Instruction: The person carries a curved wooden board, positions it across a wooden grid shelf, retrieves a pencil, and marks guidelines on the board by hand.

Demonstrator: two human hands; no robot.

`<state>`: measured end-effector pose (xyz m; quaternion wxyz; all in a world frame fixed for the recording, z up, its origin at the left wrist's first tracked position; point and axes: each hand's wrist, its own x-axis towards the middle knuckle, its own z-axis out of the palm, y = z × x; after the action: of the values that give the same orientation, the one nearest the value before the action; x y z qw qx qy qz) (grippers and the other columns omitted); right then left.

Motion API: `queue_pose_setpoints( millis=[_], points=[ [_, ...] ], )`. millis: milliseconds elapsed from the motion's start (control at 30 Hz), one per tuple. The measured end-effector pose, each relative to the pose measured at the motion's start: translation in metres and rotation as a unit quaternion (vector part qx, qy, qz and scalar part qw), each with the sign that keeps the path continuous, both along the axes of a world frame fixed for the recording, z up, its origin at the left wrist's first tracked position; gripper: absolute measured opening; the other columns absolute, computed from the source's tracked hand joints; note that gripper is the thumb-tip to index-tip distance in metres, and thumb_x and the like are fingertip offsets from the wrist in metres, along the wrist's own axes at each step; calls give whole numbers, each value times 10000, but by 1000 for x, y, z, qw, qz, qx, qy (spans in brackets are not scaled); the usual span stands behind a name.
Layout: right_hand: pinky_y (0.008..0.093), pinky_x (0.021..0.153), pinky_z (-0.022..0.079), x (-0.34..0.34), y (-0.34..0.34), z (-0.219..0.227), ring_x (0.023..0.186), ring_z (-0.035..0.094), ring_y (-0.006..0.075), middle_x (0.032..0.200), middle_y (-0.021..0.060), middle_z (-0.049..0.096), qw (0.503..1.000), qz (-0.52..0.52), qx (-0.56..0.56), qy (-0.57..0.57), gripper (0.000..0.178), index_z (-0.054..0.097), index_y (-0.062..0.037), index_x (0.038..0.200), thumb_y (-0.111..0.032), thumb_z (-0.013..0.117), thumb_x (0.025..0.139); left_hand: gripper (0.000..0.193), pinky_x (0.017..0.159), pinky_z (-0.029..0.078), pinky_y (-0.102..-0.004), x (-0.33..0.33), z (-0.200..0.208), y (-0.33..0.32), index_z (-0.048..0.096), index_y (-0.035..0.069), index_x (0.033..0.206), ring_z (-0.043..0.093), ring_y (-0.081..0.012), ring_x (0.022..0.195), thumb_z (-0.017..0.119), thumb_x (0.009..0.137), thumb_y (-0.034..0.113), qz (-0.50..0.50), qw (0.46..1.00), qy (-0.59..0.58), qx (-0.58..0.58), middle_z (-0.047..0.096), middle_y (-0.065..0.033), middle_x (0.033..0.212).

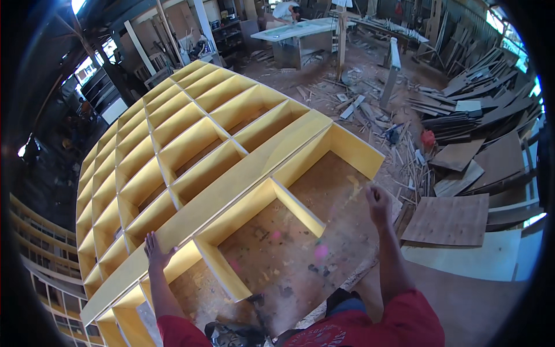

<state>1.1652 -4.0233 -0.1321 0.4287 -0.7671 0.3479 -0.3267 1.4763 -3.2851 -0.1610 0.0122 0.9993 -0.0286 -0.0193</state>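
Observation:
A large yellow shelving frame (222, 195), divided into many compartments, lies on its back across the left and middle. My left hand (156, 252) rests on its wide board with fingers spread and holds nothing. Yellow dividers (298, 207) stick out from that board on my side. My right hand (378, 200) is curled closed near the free end of the yellow end panel (355, 151). Whatever its fingers may hold cannot be made out. Beneath the dividers is a brown, paint-stained surface (277, 254) with pink and dark spots.
Plywood sheets (445, 220) lie on my right, below a heap of boards and offcuts (457, 115). Wood scraps (358, 110) litter the floor beyond the frame. A person (286, 10) bends over a workbench (300, 30) at the back. Another shelving frame (49, 246) stands far left.

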Motion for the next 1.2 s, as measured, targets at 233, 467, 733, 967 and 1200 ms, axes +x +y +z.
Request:
queue_pose_setpoints(
  millis=[233,467,733,967,1200],
  points=[
    [425,745,561,184,-172,-3,773,738,296,860,163,763,995,11,-91,29,352,826,-94,1092,-408,738,959,1391,1319,16,-625,-5,-10,-68,2,37,1725,-13,-429,1668,753,820,780,149,988,18,-38,29,-228,1806],
    [396,745,550,313,-249,-48,762,711,273,849,106,764,975,91,-173,105,353,835,-148,1165,-410,758,941,1400,1321,17,-619,-4,-14,-58,-15,76,1733,-17,-424,1669,774,806,767,152,987,40,-20,26,-208,1811],
    [301,742,529,344,-265,-94,820,677,95,910,40,802,978,182,-18,97,322,822,-50,1181,-279,824,955,1411,1324,30,-607,-5,-19,-47,0,99,1739,19,-426,1668,793,780,766,142,989,30,-5,38,-203,1812],
    [270,809,544,348,-272,-110,899,696,91,1018,43,821,979,187,12,81,284,818,-23,1183,-214,817,972,1405,1323,39,-601,-9,-35,-39,71,110,1743,46,-435,1665,783,751,807,105,994,-28,-19,107,-211,1805],
    [300,752,546,350,-281,-118,797,691,116,937,65,816,985,164,35,45,304,832,-66,1167,-269,836,942,1355,1325,88,-591,9,-20,-54,138,77,1727,108,-448,1652,822,766,742,94,994,-29,-39,167,-235,1785]
  ],
)
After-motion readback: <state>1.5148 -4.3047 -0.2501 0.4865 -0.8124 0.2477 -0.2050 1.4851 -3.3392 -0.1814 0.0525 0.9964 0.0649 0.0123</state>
